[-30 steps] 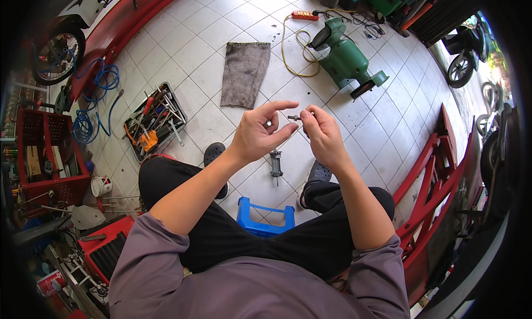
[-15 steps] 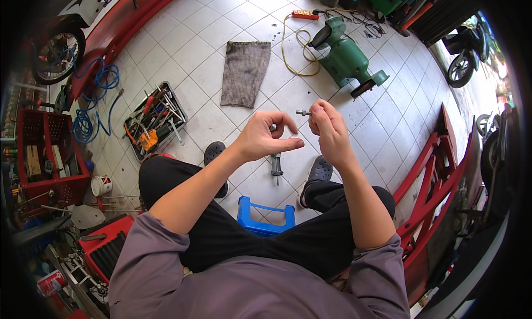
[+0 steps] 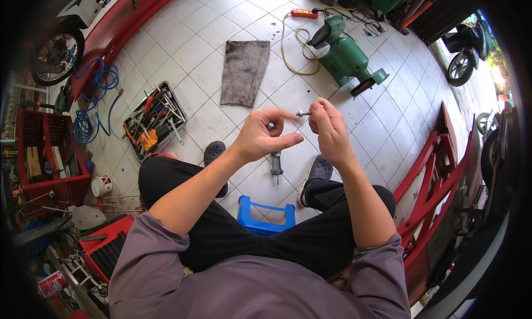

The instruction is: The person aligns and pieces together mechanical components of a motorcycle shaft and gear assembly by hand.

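Observation:
A small bolt-like metal piece (image 3: 302, 113) is pinched between the thumb and fingers of my right hand (image 3: 328, 124), its end pointing left. Close beside it, my left hand (image 3: 260, 135) is curved into a C, thumb and forefinger well apart, the forefinger smeared by motion near the bolt's tip. Below my left hand, between my feet, is a grey metal cylinder (image 3: 276, 164) with a thin rod at its near end. A bit of bright metal shows through the crook of the left fingers; whether it belongs to the cylinder I cannot tell.
A blue plastic stool or frame (image 3: 266, 226) is between my legs. Ahead lie a grey cloth (image 3: 245, 72) and a green bench grinder (image 3: 346, 58) with a yellow cord. At left are a tray of tools (image 3: 155, 119) and a blue hose (image 3: 83, 125); red metal frames (image 3: 432, 175) stand right.
My left forefinger has straightened from a curl toward the bolt's tip, widening the gap from the thumb. My right hand has barely moved and keeps its pinch.

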The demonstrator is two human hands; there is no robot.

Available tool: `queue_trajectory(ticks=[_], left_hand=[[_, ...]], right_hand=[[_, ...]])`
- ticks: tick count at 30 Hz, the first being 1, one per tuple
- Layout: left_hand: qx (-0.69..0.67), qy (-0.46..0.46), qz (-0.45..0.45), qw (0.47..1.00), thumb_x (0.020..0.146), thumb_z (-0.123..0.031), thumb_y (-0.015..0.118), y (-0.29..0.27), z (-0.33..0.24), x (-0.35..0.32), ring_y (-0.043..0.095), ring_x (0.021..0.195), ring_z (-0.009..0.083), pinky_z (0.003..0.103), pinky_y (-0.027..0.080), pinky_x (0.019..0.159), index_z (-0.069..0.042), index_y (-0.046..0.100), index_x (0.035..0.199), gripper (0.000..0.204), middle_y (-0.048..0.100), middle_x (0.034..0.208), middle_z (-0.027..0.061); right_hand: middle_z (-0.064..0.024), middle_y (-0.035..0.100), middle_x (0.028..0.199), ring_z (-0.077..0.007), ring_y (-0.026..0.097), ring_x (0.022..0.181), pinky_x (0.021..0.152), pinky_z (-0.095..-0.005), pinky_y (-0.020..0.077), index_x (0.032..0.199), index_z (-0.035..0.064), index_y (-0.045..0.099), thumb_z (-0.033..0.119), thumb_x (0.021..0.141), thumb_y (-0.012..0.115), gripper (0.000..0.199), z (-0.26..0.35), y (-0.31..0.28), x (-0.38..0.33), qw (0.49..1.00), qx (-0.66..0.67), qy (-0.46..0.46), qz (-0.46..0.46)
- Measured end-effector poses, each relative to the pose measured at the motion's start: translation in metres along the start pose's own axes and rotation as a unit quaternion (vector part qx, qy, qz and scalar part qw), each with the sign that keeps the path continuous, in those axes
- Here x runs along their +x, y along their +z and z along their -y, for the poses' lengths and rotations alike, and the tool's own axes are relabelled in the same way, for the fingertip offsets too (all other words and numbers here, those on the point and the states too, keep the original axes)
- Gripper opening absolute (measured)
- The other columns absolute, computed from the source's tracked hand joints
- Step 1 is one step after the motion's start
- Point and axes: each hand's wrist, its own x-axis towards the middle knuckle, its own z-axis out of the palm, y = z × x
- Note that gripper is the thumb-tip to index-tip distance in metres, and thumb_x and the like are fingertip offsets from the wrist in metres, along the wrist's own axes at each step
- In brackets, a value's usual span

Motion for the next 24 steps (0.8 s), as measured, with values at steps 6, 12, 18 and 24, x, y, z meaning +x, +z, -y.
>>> queue_trajectory(ticks=[6,12,18,24], left_hand=[[-0.017,0.018,-0.013,1.0,0.073,-0.014,0.079,0.0,0.003,0.002,0.031,0.05,-0.0007,0.019,0.024,0.048,-0.006,0.068,0.095,0.026,0.041,0.055,-0.0097],[0.036,0.006,0.027,0.999,0.075,-0.015,0.076,0.002,0.004,-0.002,0.029,0.05,0.0002,0.02,0.022,0.048,-0.005,0.069,0.079,0.013,0.039,0.053,-0.0111],[-0.321,-0.099,-0.006,0.942,0.082,-0.009,0.066,0.003,0.013,0.001,0.032,0.051,0.0,0.02,0.024,0.045,-0.004,0.059,0.102,0.022,0.041,0.061,-0.0072],[-0.12,0.033,-0.033,0.992,0.089,-0.012,0.06,0.01,0.007,0.0,0.033,0.053,0.0007,0.018,0.025,0.046,-0.006,0.055,0.105,0.018,0.042,0.065,-0.0066]], right_hand=[[0.0046,0.034,0.064,-0.0051,0.028,0.058,0.052,-0.0224,0.0237,0.083,0.0046,0.044,0.023,0.101,0.041,0.026,-0.002,0.0,0.0,1.0,0.009,-0.012,0.007],[0.0017,0.041,0.064,-0.0074,0.035,0.061,0.054,-0.0254,0.033,0.077,0.0022,0.047,0.025,0.101,0.042,0.033,-0.002,-0.001,0.001,1.0,0.014,0.004,-0.01],[0.0021,0.04,0.063,-0.0071,0.034,0.061,0.054,-0.0252,0.0325,0.078,0.0024,0.048,0.025,0.101,0.043,0.033,0.0,0.002,-0.002,1.0,0.007,0.003,0.007],[0.0012,0.039,0.062,-0.0076,0.035,0.06,0.053,-0.0263,0.0328,0.079,0.0013,0.048,0.027,0.101,0.044,0.034,-0.003,0.009,-0.002,1.0,-0.028,0.01,-0.009]])
